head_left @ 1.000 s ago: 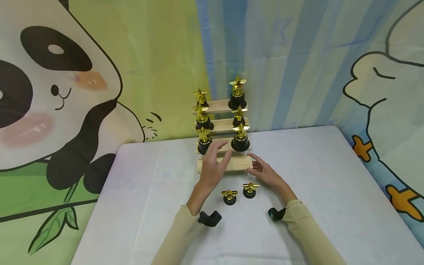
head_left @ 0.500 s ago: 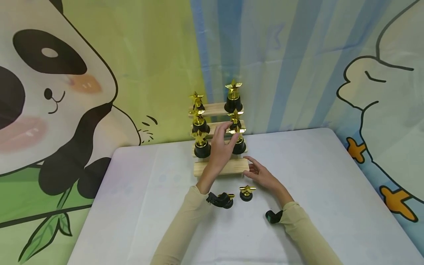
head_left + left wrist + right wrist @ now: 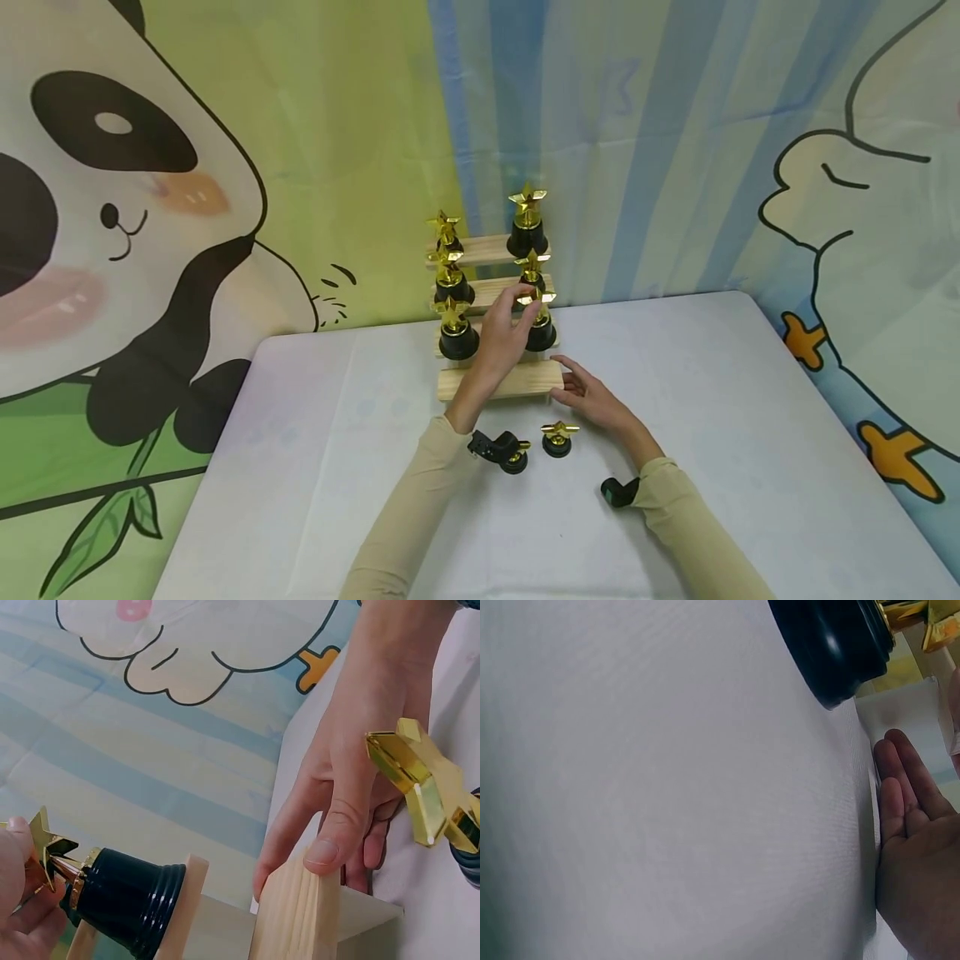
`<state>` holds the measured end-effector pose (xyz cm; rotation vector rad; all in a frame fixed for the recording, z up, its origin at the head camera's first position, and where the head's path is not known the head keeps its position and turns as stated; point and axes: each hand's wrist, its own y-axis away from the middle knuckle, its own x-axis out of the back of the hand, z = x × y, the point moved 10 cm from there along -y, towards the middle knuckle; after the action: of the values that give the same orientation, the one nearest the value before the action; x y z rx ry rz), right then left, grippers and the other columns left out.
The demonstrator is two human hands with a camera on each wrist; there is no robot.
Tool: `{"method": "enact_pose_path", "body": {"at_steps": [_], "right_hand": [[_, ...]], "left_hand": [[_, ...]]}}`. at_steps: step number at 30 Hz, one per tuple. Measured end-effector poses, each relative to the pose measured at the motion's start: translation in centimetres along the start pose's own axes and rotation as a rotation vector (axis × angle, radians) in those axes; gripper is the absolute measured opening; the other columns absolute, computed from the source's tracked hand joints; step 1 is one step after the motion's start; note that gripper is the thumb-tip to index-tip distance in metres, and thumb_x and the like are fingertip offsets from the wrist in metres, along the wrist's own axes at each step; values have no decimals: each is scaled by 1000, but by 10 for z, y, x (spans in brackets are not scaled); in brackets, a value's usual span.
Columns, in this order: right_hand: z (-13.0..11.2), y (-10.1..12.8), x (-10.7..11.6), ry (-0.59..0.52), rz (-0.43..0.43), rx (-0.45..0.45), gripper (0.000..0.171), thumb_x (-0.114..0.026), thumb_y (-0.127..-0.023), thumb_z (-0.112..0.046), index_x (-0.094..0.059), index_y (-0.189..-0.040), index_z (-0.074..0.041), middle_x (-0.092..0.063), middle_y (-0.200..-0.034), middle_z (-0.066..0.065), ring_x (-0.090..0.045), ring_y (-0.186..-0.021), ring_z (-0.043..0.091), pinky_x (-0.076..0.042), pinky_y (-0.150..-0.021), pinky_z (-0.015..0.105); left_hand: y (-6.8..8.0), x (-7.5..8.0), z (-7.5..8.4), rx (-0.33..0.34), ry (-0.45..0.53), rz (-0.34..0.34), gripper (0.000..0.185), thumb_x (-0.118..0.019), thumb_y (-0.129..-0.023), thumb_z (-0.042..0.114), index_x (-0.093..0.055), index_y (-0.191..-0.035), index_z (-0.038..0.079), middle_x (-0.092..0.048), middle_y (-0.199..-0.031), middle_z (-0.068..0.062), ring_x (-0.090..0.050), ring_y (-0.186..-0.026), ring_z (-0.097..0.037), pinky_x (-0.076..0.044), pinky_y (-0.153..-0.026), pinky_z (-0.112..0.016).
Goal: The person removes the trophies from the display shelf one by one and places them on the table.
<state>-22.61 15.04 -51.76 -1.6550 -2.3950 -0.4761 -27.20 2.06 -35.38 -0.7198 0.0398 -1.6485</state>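
We see a white cloth-covered table (image 3: 712,400) bearing a stepped rack of pale, grainy wooden slats (image 3: 500,382) stocked with glossy gold star trophies on ribbed black bases. Our left hand (image 3: 504,337) pinches the star of the trophy (image 3: 540,321) on the second step's right end; its fingers partly hide the star. Our right hand (image 3: 596,398) rests flat-fingered against the bottom slat's right end, thumb on top.

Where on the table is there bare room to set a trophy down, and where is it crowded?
The table is bare right of the right hand, out to its edge, and left of the left hand and rack. The bottom step is bare wood. It is crowded between the hands, where two loose trophies stand before the rack; the upper steps are full.
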Motion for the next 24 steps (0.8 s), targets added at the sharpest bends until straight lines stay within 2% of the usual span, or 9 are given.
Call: {"method": "enact_pose_path", "body": {"at_steps": [9,17,24], "right_hand": [[-1,1,1,20,2,-8,69,-60,-97,-29,-24,-153,-16,-50,-138,27,-53,-124,36,-48,-99,42],[0,-1,-1,-3,-4,1,69,-60,-97,-28,-23,-154,-16,-49,-140,28,-52,-125,37,-49,-98,41],[3,-2,-1,-28,-15,15,69,-60,-98,-26,-22,-154,-16,-48,-140,29,-51,-126,39,-48,-97,41]], "left_hand": [[1,-8,-1,32,-25,-67,38,-50,-102,27,-49,-134,6,-59,-130,-12,-58,-118,-25,-52,-96,-42],[11,-3,-1,13,-56,-45,36,-50,-102,28,-51,-131,7,-62,-122,-11,-61,-113,-25,-56,-90,-38],[24,4,2,-24,-93,-22,37,-50,-101,29,-52,-131,6,-62,-121,-11,-60,-116,-24,-54,-93,-39]]}}
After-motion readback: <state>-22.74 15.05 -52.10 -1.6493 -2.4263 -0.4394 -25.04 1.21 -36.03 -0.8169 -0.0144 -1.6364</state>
